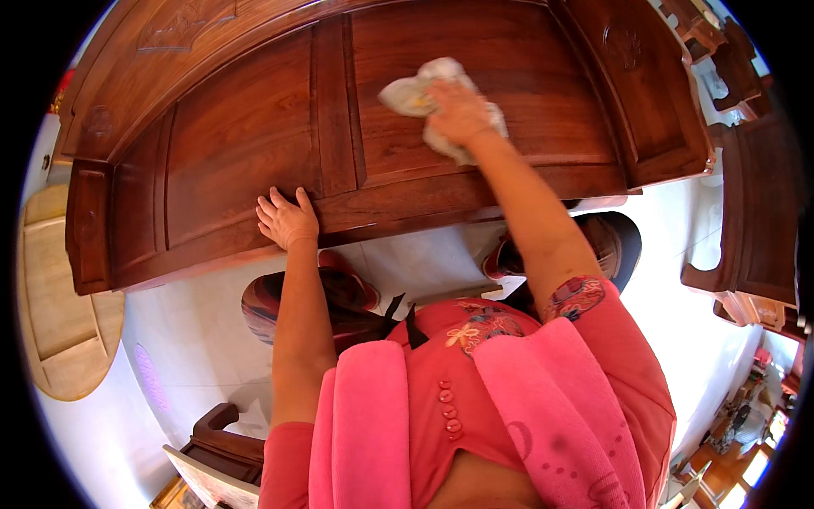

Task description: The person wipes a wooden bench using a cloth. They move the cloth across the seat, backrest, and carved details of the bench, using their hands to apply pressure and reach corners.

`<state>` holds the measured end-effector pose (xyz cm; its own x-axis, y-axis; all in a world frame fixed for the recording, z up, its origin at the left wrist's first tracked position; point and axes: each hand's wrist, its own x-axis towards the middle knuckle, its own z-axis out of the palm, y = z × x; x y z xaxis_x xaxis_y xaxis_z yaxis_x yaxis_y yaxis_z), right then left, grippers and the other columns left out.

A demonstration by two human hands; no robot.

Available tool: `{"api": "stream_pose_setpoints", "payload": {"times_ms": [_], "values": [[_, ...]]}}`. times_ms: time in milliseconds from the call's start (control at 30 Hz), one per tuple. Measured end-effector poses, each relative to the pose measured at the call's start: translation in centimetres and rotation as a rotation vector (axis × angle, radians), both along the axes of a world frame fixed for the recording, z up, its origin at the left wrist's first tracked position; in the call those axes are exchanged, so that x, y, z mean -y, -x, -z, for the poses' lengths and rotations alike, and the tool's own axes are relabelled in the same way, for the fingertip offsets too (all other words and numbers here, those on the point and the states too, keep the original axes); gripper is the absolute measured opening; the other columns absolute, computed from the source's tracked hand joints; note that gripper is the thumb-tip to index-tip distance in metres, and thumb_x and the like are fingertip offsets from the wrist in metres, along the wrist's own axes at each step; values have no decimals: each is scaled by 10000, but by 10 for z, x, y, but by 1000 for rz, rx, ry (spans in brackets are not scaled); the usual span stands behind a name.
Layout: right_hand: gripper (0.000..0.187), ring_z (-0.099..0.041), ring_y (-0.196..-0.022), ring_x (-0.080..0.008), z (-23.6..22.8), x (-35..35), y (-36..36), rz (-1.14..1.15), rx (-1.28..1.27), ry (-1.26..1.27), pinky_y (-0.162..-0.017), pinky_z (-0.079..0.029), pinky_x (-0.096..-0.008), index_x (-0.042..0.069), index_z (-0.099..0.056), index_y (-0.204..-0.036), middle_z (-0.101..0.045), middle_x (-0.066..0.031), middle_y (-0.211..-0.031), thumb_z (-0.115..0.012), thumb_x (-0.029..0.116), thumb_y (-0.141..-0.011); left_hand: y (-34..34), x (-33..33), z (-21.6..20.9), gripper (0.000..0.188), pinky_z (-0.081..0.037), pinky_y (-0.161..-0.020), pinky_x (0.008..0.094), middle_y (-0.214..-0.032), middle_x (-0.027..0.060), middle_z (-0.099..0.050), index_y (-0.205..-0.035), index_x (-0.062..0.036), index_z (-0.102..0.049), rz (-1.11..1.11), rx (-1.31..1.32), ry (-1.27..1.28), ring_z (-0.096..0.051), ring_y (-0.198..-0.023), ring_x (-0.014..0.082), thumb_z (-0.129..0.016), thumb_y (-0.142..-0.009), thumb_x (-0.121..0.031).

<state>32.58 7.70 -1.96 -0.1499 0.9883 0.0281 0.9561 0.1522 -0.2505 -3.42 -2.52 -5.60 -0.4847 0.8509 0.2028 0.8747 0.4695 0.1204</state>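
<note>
A dark red-brown wooden bench (246, 136) with a panelled seat and a carved back stretches across in front of me. On its right seat panel lies a crumpled whitish cloth (441, 72), pressed down under my right hand (460, 114), whose fingers close over it and look smeared by motion. The cloth spreads out past both sides of that hand. My left hand (290, 220) rests flat on the seat's front edge, left of the middle rail, with its fingers spread and nothing in it.
A pale oval wooden panel (72, 314) leans at the left. Carved dark furniture (750, 212) stands at the right. Behind my left arm is a low wooden piece (222, 441). Light glossy floor tiles (203, 356) lie below the bench. A pink towel (365, 424) hangs round my neck.
</note>
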Motion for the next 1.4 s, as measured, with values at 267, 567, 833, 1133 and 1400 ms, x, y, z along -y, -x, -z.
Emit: {"api": "stream_pose_setpoints", "payload": {"times_ms": [267,567,833,1133,1400], "values": [[709,-216,-1549,-274,13,15,-214,648,63,48,-1233,-249,-482,257,-393,-1566,-254,7,-1682,-569,482,-916,-7,-3,-5,715,-228,-1206,550,-1608,206,-330,-1513,-101,-431,-7,43,11,-274,-1495,377,-514,-973,-563],[796,-237,-1536,-358,-1,34,-88,464,254,92,-1238,-213,-506,181,-288,-1613,-229,-56,-1690,-521,568,-958,-8,-3,-3,715,-234,-1200,561,-1609,218,-326,-1509,-97,-436,-8,28,1,-279,-1492,385,-526,-967,-554],[659,-228,-1540,-311,-2,30,115,-432,-106,19,-1259,-176,-467,186,-512,-1473,-340,-52,-1638,-642,429,-876,-7,-3,-2,712,-240,-1196,558,-1603,219,-338,-1506,-95,-439,3,22,-3,-285,-1490,387,-527,-967,-550],[613,-229,-1543,-282,0,-57,74,-275,-52,61,-1252,-203,-483,221,-491,-1492,-322,-25,-1650,-601,351,-903,-3,-1,-1,710,-247,-1197,552,-1606,200,-344,-1507,-103,-442,2,-7,7,-292,-1491,374,-525,-970,-559],[680,-228,-1547,-287,14,-92,-149,419,63,-9,-1233,-254,-501,255,-403,-1557,-276,13,-1674,-574,482,-939,-5,-4,-5,712,-237,-1203,539,-1609,196,-337,-1513,-107,-438,6,6,28,-290,-1492,372,-529,-970,-558]]}}
